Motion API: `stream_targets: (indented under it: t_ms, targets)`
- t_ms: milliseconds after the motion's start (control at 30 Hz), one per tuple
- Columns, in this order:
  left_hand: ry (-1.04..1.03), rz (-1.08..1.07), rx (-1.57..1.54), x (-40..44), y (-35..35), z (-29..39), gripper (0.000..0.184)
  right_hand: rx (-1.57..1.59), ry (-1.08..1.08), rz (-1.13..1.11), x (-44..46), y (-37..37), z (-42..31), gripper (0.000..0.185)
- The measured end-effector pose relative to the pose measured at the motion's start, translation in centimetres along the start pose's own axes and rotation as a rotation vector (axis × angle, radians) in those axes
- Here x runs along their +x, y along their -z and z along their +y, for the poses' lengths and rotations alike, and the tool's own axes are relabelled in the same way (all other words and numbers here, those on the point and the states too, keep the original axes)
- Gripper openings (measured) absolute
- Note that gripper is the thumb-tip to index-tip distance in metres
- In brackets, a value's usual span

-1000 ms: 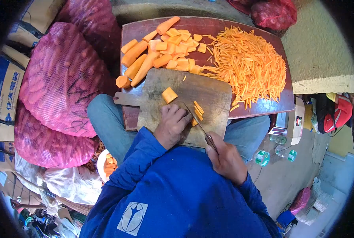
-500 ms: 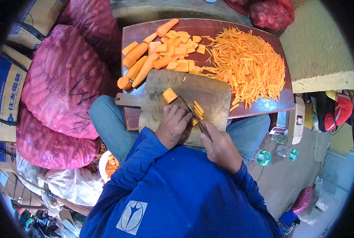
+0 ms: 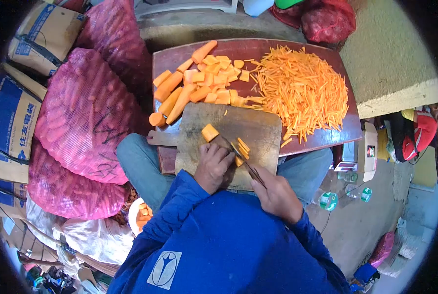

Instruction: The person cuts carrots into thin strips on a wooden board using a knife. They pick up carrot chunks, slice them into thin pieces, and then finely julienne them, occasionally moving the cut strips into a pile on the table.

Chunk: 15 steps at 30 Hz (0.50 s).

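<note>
the workpiece, a short, thick orange carrot chunk [image 3: 209,132], lies on a worn wooden cutting board [image 3: 260,122] with a side handle, just ahead of the left hand [image 3: 213,167]. to its right are a few thin orange carrot strips [image 3: 244,148].

left hand: fingers bent and drawn together, tips down at the board beside the blade. whether they pinch a piece cannot be told, as the knuckles hide the contact. right hand [image 3: 279,197]: closed around the grip of a dark, thin-bladed knife [image 3: 252,170], blade slanting toward the left fingertips.

the board overlaps the near edge of a glossy dark-red table [image 3: 349,139]. status, judged from the stock:
- done: a large mound of fine orange carrot shreds [image 3: 302,93], at the table's right side.
- part-processed: a cluster of blocky orange carrot pieces [image 3: 224,73], left of the mound, not yet in strips.
- left over: several peeled, tapered carrots [image 3: 179,104], at the left end.

the cutting looks well advanced but unfinished. farther out, a round white container [image 3: 134,215] holds more orange pieces, near bulging pink mesh sacks [image 3: 81,117].
</note>
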<state>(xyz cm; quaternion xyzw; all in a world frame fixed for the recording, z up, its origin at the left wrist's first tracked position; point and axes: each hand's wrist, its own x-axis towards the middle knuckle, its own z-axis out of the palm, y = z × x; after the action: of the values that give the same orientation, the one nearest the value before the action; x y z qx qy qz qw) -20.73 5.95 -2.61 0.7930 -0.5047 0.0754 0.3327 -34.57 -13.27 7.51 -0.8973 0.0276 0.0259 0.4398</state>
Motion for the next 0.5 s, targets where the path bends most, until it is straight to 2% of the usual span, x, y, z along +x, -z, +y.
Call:
stream_targets:
  t_ms: [200,267,500]
  targets:
    - [0.013,-0.031,-0.018,-0.4,-0.1,0.1,0.045,-0.015,-0.07,-0.053,0.6,-0.6,0.7,0.035]
    - [-0.005,0.006,-0.038,-0.3,-0.1,-0.1,0.05,-0.023,-0.11,-0.103,1.0,-0.3,0.7,0.035]
    - [0.034,-0.011,-0.001,-0.3,-0.1,0.4,0.052,0.04,-0.077,-0.021,-1.2,-0.2,0.2,0.033]
